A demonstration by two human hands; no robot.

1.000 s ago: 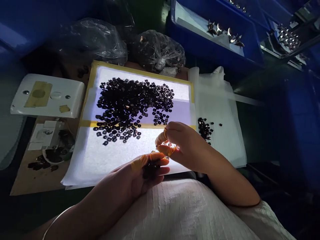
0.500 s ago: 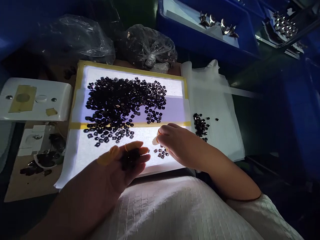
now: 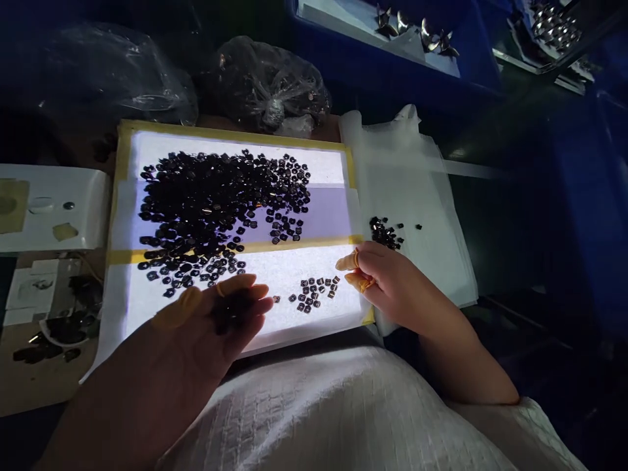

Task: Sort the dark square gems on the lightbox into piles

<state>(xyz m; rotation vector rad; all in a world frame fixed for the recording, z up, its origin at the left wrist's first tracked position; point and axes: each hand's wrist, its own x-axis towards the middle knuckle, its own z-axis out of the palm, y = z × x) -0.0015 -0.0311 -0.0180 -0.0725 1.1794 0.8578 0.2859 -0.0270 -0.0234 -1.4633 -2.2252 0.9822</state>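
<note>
I'm watching a clump of small dark pieces [image 3: 233, 314] sit in the left hand [image 3: 199, 350], palm up, fingers curled round it, probably cupped so that nothing spills. Here's a small group [image 3: 308, 294] on the light panel [image 3: 279, 268], toward its near right corner, and over the right edge I've got the right hand [image 3: 385, 278], thumb and forefinger parted, nothing that I can see between them. The gap between that group and the big pile [image 3: 196, 190] at the far left looks meant to stop them mixing. And look at these: squarish with rounded corners, near black, pale marks on the spread ones, the pile's thick part solid dark; the glow beneath seems there to pick out outlines. Off the right edge, white paper [image 3: 412, 190] carries another cluster [image 3: 385, 234]; beyond the far edge slump clear plastic bags [image 3: 275, 82].
</note>
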